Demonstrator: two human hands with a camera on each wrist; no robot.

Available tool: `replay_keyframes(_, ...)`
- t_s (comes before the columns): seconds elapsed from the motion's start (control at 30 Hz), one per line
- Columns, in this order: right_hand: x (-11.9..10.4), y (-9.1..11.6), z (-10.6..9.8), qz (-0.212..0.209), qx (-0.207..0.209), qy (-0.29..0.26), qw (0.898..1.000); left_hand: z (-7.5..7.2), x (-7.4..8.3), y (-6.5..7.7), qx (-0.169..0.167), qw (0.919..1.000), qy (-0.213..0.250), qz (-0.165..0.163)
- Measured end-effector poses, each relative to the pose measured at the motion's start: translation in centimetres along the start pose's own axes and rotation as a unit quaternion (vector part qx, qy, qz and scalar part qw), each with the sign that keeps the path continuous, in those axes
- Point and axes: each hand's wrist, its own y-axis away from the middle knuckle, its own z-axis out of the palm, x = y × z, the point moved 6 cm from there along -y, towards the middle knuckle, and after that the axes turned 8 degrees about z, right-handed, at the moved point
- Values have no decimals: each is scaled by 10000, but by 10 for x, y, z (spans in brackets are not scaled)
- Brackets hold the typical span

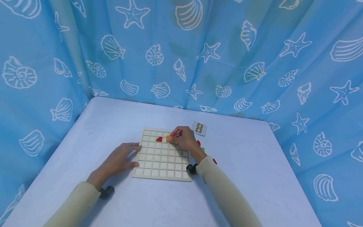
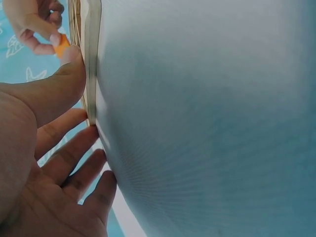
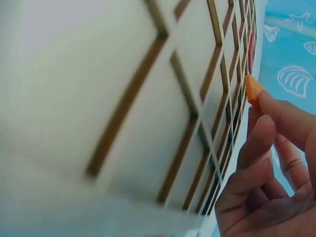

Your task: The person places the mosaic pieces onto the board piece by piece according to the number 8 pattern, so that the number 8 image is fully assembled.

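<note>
A pale wooden grid board (image 1: 160, 161) with square cells lies on the white table. My left hand (image 1: 120, 159) rests at its left side, thumb and fingertips against the edge, fingers spread and fairly straight in the left wrist view. Between thumb and fingertips my right hand (image 1: 183, 138) pinches an orange tile (image 1: 169, 138), over the upper part of the grid. In the right wrist view that orange tile (image 3: 253, 90) is close to the board's surface. A red quarter-round tile (image 1: 159, 139) sits in a cell just left of it.
A small card (image 1: 199, 128) with a printed grid pattern lies beyond the board's upper right corner. Red and green pieces, such as a green one (image 1: 202, 149), lie right of the board, partly covered by my right forearm. A blue shell-print curtain (image 1: 170, 72) hangs behind the table.
</note>
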Motion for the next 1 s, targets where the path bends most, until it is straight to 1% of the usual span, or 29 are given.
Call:
replay_keyframes(0.13,-3,-2,7,57,12,215,9998,1,0,0,13,10000,36,44)
replay_keyframes(0.23,-6,-1,12,16,-30,389,9992,2,-1,0,-11,10000,63,37)
replay_keyframes(0.37,-9,0,15,-46,-4,674,9977,1,-1,0,-13,10000,45,33)
replay_keyframes(0.47,-11,0,17,-26,31,767,9970,-1,0,0,3,10000,10,25)
replay_keyframes(0.63,-8,1,16,131,36,683,9976,-1,2,1,-8,10000,-10,-19)
replay_keyframes(0.77,-7,3,15,255,49,610,9978,-1,3,1,-12,10000,-18,20)
replay_keyframes(0.87,-6,6,11,172,56,475,9987,-2,4,1,29,10000,-57,74)
replay_keyframes(1.0,-3,9,-3,-35,215,318,9993,-2,5,2,78,9998,-99,132)
